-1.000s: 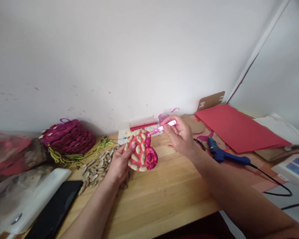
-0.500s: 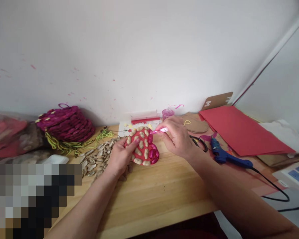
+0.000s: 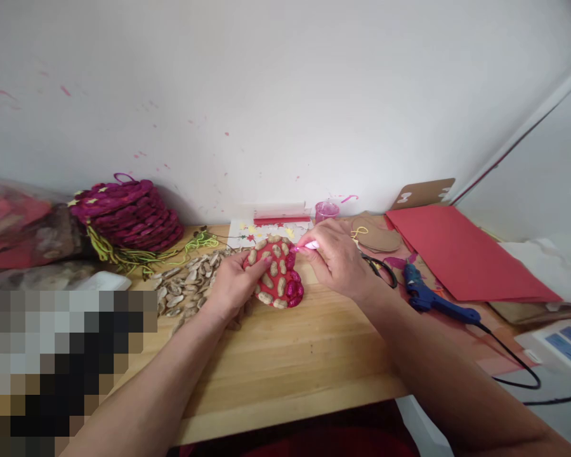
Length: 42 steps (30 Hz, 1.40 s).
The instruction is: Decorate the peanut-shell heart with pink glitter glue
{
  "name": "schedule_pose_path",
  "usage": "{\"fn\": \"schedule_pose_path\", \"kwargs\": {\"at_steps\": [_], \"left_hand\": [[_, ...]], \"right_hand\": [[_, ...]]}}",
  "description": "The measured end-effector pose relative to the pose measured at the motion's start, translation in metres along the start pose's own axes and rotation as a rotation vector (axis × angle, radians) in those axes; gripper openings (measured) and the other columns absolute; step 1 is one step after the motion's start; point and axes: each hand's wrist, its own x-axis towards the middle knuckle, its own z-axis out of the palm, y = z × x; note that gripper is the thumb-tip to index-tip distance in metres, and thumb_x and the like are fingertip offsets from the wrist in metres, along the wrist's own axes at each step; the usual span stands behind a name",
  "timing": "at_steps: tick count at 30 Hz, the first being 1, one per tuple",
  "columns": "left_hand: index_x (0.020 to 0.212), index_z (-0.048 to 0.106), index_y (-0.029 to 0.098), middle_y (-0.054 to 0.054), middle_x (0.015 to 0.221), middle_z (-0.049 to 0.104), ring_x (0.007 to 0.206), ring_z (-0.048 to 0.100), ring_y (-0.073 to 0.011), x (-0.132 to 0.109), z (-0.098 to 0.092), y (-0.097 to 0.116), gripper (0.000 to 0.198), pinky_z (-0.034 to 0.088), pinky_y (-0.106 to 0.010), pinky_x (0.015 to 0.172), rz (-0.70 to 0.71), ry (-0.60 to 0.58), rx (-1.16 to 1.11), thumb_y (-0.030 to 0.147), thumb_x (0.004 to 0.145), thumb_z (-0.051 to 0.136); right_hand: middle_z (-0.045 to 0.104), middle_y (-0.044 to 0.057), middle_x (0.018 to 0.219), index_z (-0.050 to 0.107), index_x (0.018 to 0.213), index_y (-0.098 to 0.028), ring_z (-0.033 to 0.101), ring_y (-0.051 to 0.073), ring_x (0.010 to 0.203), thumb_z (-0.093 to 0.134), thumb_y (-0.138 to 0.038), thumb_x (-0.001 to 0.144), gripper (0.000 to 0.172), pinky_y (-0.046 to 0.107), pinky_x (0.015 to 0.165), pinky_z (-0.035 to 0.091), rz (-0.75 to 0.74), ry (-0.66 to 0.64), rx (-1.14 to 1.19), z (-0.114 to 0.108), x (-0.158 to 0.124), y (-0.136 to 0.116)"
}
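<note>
Gripped in the left hand (image 3: pixel 236 282) above the desk (image 3: pixel 266 368): a red board (image 3: pixel 275 283) studded with peanuts (image 3: pixel 282 287). Pinched in the right hand (image 3: pixel 337 259): a brush (image 3: pixel 311 245), at the board's pink edge. Probably light, stiff, brittle-shelled, slippery where painted; best held by the unpainted rim.

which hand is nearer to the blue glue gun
The right hand. It is to the left of the blue glue gun, holding a slim white tool; the left hand is farther left, holding the red peanut-covered piece.
</note>
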Motion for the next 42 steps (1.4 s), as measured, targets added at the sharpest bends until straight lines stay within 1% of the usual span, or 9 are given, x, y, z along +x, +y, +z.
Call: {"fn": "schedule_pose_path", "kwargs": {"at_steps": [4,10,13,17,22,31,34,39,42], "left_hand": [[0.079,0.078,0.014,-0.010,0.068,0.079,0.049,0.068,-0.0212,-0.001,0.002,0.003,0.049,0.053,-0.028,0.048,0.016,-0.038,0.083,0.057,0.063,0.096],[0.074,0.076,0.015,-0.010,0.064,0.077,0.048,0.068,-0.0216,-0.004,0.005,0.012,0.052,0.053,-0.028,0.046,0.003,-0.012,0.068,0.060,0.057,0.097],[0.076,0.077,0.015,-0.009,0.064,0.077,0.048,0.067,-0.0207,-0.002,0.003,0.010,0.051,0.052,-0.028,0.046,0.015,-0.003,0.064,0.058,0.058,0.097],[0.074,0.076,0.015,-0.009,0.065,0.078,0.047,0.066,-0.0195,-0.001,0.002,0.009,0.051,0.051,-0.027,0.044,0.014,0.000,0.022,0.057,0.056,0.099],[0.076,0.076,0.015,-0.009,0.064,0.078,0.047,0.066,-0.0198,-0.003,0.005,0.011,0.055,0.053,-0.028,0.045,-0.029,-0.023,-0.022,0.059,0.053,0.099],[0.078,0.077,0.015,-0.009,0.067,0.079,0.048,0.067,-0.0192,-0.003,0.006,0.012,0.052,0.052,-0.027,0.046,-0.030,-0.040,-0.030,0.056,0.056,0.099],[0.074,0.075,0.015,-0.008,0.064,0.078,0.046,0.067,-0.0191,-0.003,0.005,0.012,0.050,0.051,-0.026,0.045,-0.033,-0.016,-0.046,0.054,0.055,0.099],[0.074,0.074,0.015,-0.008,0.063,0.077,0.045,0.066,-0.0175,-0.002,0.006,0.011,0.050,0.053,-0.025,0.045,-0.058,-0.025,-0.111,0.051,0.053,0.101],[0.071,0.073,0.014,-0.006,0.058,0.074,0.044,0.064,-0.0161,-0.003,0.008,0.013,0.052,0.052,-0.024,0.044,-0.111,-0.031,-0.198,0.049,0.048,0.104]], "right_hand": [[0.075,0.004,0.089,0.063,0.096,-0.024,0.062,0.024,0.091,0.057,-0.021,0.103,0.009,0.042,0.087,0.040,0.002,0.009,0.012,0.000,0.001,0.000],[0.075,0.003,0.089,0.064,0.096,-0.024,0.064,0.023,0.089,0.058,-0.021,0.103,0.010,0.041,0.087,0.041,0.006,0.018,0.013,-0.001,0.001,0.001],[0.074,0.003,0.087,0.063,0.094,-0.024,0.063,0.024,0.087,0.058,-0.022,0.102,0.010,0.041,0.086,0.042,0.016,0.028,-0.011,-0.004,0.001,0.002],[0.076,0.004,0.091,0.064,0.097,-0.025,0.065,0.024,0.089,0.058,-0.024,0.103,0.009,0.040,0.085,0.044,0.027,0.098,0.021,-0.007,0.002,0.003],[0.076,0.004,0.090,0.065,0.096,-0.024,0.065,0.024,0.088,0.059,-0.025,0.103,0.009,0.039,0.083,0.044,0.035,0.069,0.005,-0.004,0.000,0.003],[0.076,0.004,0.089,0.065,0.097,-0.024,0.066,0.024,0.088,0.060,-0.024,0.103,0.008,0.039,0.083,0.047,0.009,0.109,-0.007,-0.004,0.000,0.004],[0.076,0.004,0.090,0.065,0.097,-0.024,0.067,0.024,0.088,0.061,-0.023,0.102,0.007,0.040,0.083,0.047,0.017,0.121,-0.026,-0.004,0.000,0.005],[0.076,0.003,0.092,0.066,0.099,-0.024,0.069,0.022,0.089,0.061,-0.024,0.102,0.006,0.038,0.083,0.050,0.068,0.179,0.059,-0.005,0.000,0.007],[0.076,0.003,0.092,0.066,0.099,-0.024,0.069,0.022,0.088,0.061,-0.026,0.103,0.007,0.038,0.083,0.051,0.126,0.189,0.113,-0.006,0.000,0.008]]}}
